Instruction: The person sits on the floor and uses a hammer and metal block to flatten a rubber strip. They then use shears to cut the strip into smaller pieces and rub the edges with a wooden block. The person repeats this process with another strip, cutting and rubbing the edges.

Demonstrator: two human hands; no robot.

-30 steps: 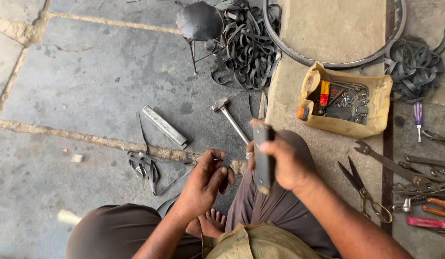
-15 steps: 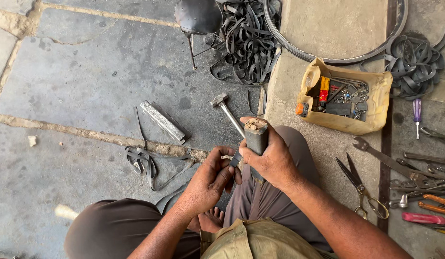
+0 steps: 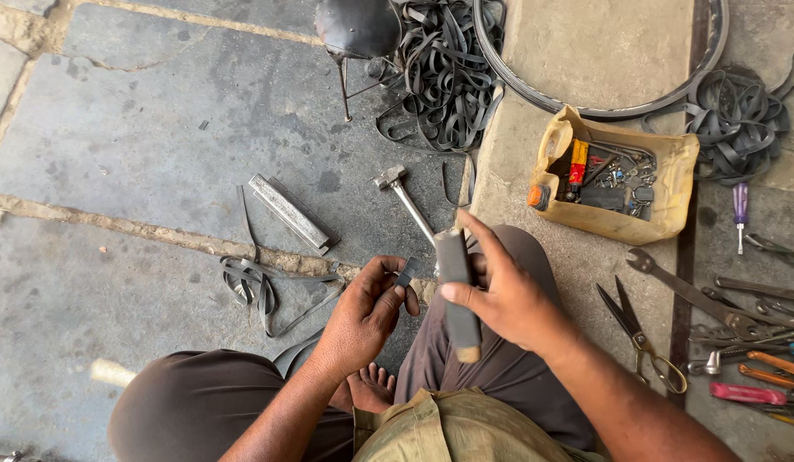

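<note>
On the left, a metal bar (image 3: 291, 212) lies on the stone floor (image 3: 157, 128), and just below it loose rubber strips (image 3: 260, 287) trail toward the knee. The left hand (image 3: 358, 321) is pinched shut on a small dark patch (image 3: 405, 272), held up by thumb and fingertips above the lap. Just right of it, the right hand (image 3: 500, 299) is wrapped closed around a dark block (image 3: 457, 291), a long rasp-like piece with a pale wooden end, its face turned toward the patch; the two are near but not touching. To work the patch well, I judge the left pinch should stay low on the piece so the fingertips keep clear of the block, and the block should meet it flat, with short even strokes. A hammer (image 3: 405, 201) lies on the floor just beyond the block, its handle running under it in this view, close enough to be knocked by a wide swing. Farther up are a heap of old tubes (image 3: 444, 77) and a wheel rim (image 3: 602, 107). To the right sit a cut yellow can (image 3: 671, 201) of small parts, scissors (image 3: 636, 338), a spanner (image 3: 688, 291), a purple screwdriver (image 3: 740, 210) and more tools (image 3: 756, 364) at the edge, all well apart from the hands.
</note>
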